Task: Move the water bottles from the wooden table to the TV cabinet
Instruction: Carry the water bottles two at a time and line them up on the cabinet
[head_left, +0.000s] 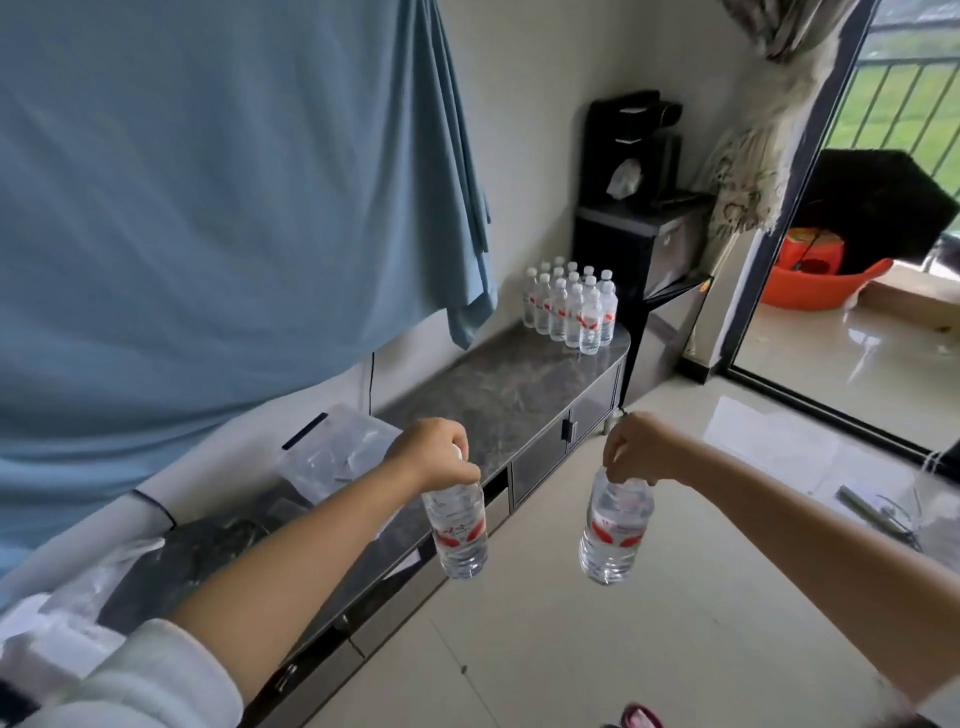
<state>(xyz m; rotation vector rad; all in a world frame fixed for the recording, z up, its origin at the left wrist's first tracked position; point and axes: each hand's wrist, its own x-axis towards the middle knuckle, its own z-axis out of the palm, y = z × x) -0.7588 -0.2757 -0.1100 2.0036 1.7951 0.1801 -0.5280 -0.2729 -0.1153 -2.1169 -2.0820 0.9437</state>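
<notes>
My left hand (434, 453) grips the cap end of a clear water bottle (460, 535) with a red label; it hangs upright just in front of the TV cabinet's edge. My right hand (641, 449) holds a second such bottle (615, 530) by its neck, hanging over the tiled floor. The long TV cabinet (498, 395) has a dark marbled top and runs away along the wall. At its far end stand several more water bottles (571, 304) in a tight cluster. The wooden table is out of view.
A blue cloth (208, 208) hangs over the wall above the cabinet. Clear plastic bags (332, 452) and papers lie on the cabinet's near part. A black stand (639, 244) is beyond the far end. A balcony door (810, 218) opens at the right, with an orange basin (821, 283) outside.
</notes>
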